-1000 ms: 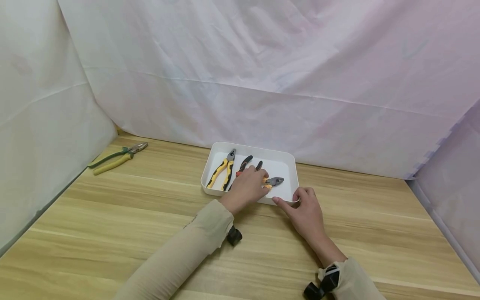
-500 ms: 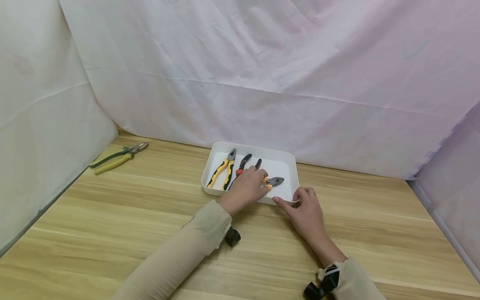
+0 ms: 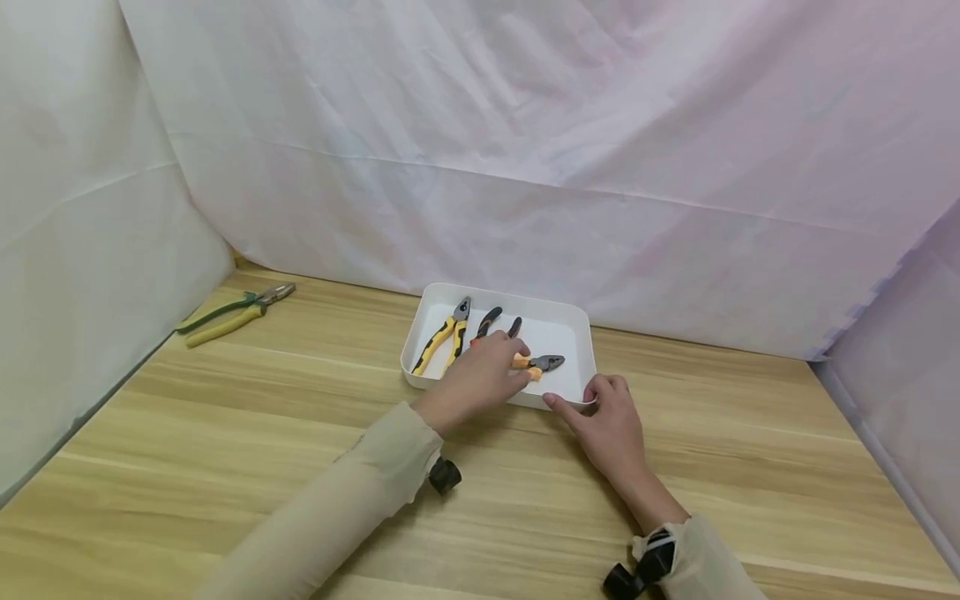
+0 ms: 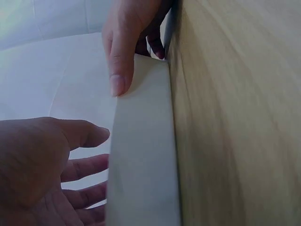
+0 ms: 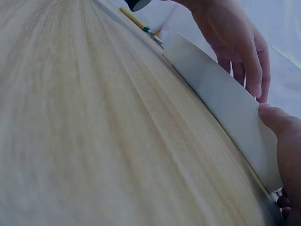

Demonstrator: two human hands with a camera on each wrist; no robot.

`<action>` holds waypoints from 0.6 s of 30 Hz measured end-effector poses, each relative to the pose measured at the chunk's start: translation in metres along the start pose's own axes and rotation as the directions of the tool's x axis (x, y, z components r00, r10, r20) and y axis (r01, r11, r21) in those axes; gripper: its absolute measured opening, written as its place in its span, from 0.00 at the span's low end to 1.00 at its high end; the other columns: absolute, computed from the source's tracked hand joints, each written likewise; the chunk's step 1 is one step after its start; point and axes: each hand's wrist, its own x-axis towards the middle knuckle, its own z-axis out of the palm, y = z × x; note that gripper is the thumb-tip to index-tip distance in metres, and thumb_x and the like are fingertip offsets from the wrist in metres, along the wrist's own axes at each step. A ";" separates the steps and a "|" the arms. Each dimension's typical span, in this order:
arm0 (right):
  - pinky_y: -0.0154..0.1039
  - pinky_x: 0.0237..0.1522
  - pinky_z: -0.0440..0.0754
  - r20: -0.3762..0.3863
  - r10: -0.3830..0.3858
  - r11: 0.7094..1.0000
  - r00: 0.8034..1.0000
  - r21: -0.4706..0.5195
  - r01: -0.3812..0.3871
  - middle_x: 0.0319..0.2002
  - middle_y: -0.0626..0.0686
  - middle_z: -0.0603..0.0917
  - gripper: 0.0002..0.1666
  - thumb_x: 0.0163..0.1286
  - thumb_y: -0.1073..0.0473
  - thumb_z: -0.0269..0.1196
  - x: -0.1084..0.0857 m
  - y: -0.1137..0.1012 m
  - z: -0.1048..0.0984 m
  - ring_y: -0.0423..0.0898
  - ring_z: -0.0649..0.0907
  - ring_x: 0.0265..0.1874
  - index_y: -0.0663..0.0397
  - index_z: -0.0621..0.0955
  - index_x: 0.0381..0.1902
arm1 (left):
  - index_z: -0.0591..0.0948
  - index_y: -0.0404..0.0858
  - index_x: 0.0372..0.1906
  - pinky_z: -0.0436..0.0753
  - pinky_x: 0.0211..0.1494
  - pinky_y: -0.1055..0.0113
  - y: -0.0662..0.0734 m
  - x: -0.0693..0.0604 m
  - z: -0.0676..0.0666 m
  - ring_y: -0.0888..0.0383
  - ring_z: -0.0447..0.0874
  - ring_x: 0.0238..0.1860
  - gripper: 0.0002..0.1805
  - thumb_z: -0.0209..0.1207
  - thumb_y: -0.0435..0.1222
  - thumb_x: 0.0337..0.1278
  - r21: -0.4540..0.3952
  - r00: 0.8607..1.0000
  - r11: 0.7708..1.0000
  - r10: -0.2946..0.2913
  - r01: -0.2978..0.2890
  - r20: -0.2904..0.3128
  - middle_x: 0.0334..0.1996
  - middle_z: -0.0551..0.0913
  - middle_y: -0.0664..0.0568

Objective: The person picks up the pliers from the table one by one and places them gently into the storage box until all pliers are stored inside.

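A shallow white tray [image 3: 558, 329] holds several pliers. My left hand [image 3: 476, 375] reaches over its near wall, fingers loosely bent beside the orange-handled pliers [image 3: 550, 363]; in the left wrist view nothing shows between thumb and fingers. Partly behind that hand lie pliers with black handles [image 3: 491, 319] and a bit of red. Farther left in the tray are yellow-and-black pliers [image 3: 432, 346]. My right hand [image 3: 611, 429] grips the near right corner, thumb on the near wall [image 5: 225, 99] and fingers around the right side.
Green-and-yellow pliers [image 3: 228, 325] lie on the wooden table [image 3: 300, 400] at the far left. White cloth [image 3: 450, 208] hangs close behind the tray and along both sides.
My left hand has drawn slightly left, baring more of the orange handles. The right hand keeps its hold on the tray corner.
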 end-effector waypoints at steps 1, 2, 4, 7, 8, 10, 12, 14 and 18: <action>0.39 0.36 0.68 0.000 -0.001 1.000 1.000 -0.001 0.001 0.42 0.54 0.71 0.34 0.58 0.34 0.72 0.000 0.000 0.000 0.49 0.70 0.34 0.54 0.69 0.30 | 0.81 0.41 0.61 0.82 0.58 0.58 -0.001 -0.002 -0.003 0.54 0.80 0.55 0.20 0.59 0.44 0.70 0.007 1.000 1.000 0.009 -0.009 -0.003 0.58 0.80 0.48; 0.39 0.36 0.68 0.001 -0.002 1.000 1.000 0.001 0.002 0.42 0.54 0.71 0.34 0.58 0.34 0.72 0.000 0.000 0.000 0.49 0.70 0.33 0.54 0.69 0.30 | 0.81 0.41 0.61 0.82 0.58 0.58 -0.002 -0.003 -0.007 0.54 0.80 0.54 0.20 0.59 0.44 0.70 0.018 1.000 1.000 0.018 -0.018 -0.010 0.58 0.80 0.48; 0.39 0.36 0.68 0.008 -0.002 1.000 1.000 0.005 0.001 0.42 0.54 0.71 0.34 0.58 0.33 0.72 0.000 0.001 -0.001 0.49 0.70 0.34 0.54 0.69 0.30 | 0.81 0.41 0.61 0.82 0.55 0.59 -0.004 -0.007 -0.015 0.55 0.81 0.52 0.20 0.59 0.44 0.70 0.050 0.999 0.998 0.043 -0.042 -0.031 0.57 0.81 0.49; 0.39 0.37 0.68 0.014 0.003 1.000 1.000 0.006 -0.003 0.42 0.55 0.71 0.34 0.59 0.32 0.71 0.000 0.001 -0.003 0.49 0.70 0.34 0.54 0.69 0.30 | 0.82 0.42 0.60 0.82 0.49 0.61 -0.009 -0.012 -0.028 0.56 0.80 0.47 0.19 0.59 0.43 0.69 0.086 0.996 0.994 0.072 -0.067 -0.056 0.56 0.81 0.48; 0.39 0.37 0.68 0.014 0.006 1.000 1.000 0.005 -0.007 0.43 0.55 0.71 0.34 0.58 0.32 0.71 0.000 0.001 -0.003 0.49 0.70 0.34 0.54 0.69 0.30 | 0.82 0.41 0.60 0.81 0.48 0.61 -0.011 -0.013 -0.033 0.56 0.79 0.45 0.19 0.59 0.42 0.69 0.097 0.995 0.992 0.083 -0.077 -0.062 0.55 0.82 0.47; 0.39 0.37 0.67 0.013 0.013 1.000 1.000 0.001 -0.013 0.43 0.55 0.71 0.35 0.58 0.32 0.72 0.000 0.002 -0.003 0.49 0.70 0.35 0.54 0.69 0.30 | 0.82 0.41 0.59 0.81 0.48 0.61 -0.015 -0.016 -0.040 0.55 0.79 0.45 0.18 0.59 0.41 0.69 0.112 0.992 0.990 0.100 -0.091 -0.076 0.55 0.82 0.47; 0.40 0.37 0.67 0.010 0.016 1.000 1.000 -0.001 -0.016 0.43 0.55 0.71 0.35 0.58 0.32 0.72 0.000 0.003 -0.004 0.50 0.70 0.35 0.54 0.69 0.30 | 0.82 0.41 0.58 0.81 0.48 0.60 -0.021 -0.020 -0.048 0.55 0.79 0.46 0.18 0.59 0.42 0.69 0.130 0.991 0.987 0.106 -0.095 -0.084 0.55 0.82 0.47; 0.40 0.37 0.67 0.012 0.016 1.000 1.000 0.000 -0.016 0.43 0.55 0.71 0.35 0.58 0.32 0.72 0.000 0.003 -0.004 0.50 0.70 0.35 0.54 0.69 0.30 | 0.81 0.40 0.59 0.82 0.48 0.59 -0.028 -0.025 -0.055 0.55 0.79 0.46 0.19 0.59 0.42 0.69 0.141 0.990 0.986 0.105 -0.091 -0.096 0.56 0.81 0.46; 0.40 0.37 0.67 0.007 0.009 1.000 1.000 -0.001 -0.009 0.43 0.55 0.71 0.35 0.58 0.32 0.72 0.000 0.004 -0.004 0.50 0.70 0.35 0.55 0.69 0.30 | 0.79 0.40 0.62 0.83 0.45 0.57 -0.048 -0.034 -0.068 0.53 0.81 0.45 0.20 0.57 0.43 0.71 0.138 0.990 0.989 0.072 -0.055 -0.120 0.59 0.79 0.46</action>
